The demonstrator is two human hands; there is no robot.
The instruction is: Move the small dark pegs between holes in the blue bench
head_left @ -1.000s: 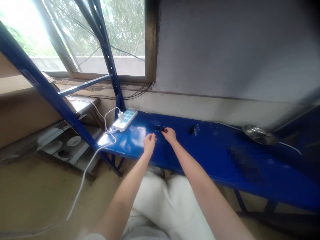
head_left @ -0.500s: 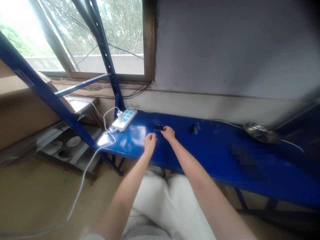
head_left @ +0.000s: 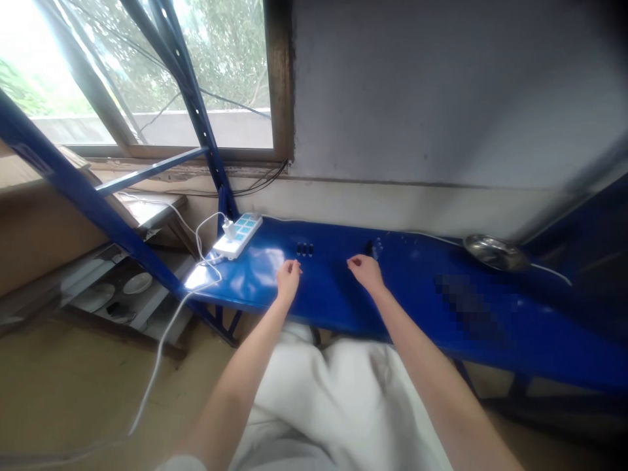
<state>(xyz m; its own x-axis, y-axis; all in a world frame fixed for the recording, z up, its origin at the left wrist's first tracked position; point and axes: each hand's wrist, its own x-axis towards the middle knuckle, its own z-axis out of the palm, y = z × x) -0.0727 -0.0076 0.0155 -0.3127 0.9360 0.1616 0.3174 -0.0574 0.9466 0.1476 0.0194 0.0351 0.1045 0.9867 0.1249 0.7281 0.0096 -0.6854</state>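
Three small black pieces with light ends point(head_left: 304, 249) stand side by side in a row on the blue table point(head_left: 333, 304). Just in front of this row is my left hand point(head_left: 288, 280), its fingers pinched together; whatever may be between them is too small to make out. To the right, over the table, my right hand point(head_left: 367, 271) is apart from the row, thumb and fingers drawn together, contents hidden. Beyond its knuckles lie a small black item point(head_left: 369, 247) and a cluster of clear little pieces point(head_left: 377, 248).
At the table's left end lies a white power strip point(head_left: 239, 237) with a plug in it and a white cord point(head_left: 159, 356) hanging to the floor. A shiny metal bowl point(head_left: 494, 252) sits at the back right. Blue rack posts point(head_left: 196, 118) rise on the left by the window.
My right hand has moved right, away from the row of black pieces toward the clear pieces. My left hand stays near the row. The whole view has shifted slightly.
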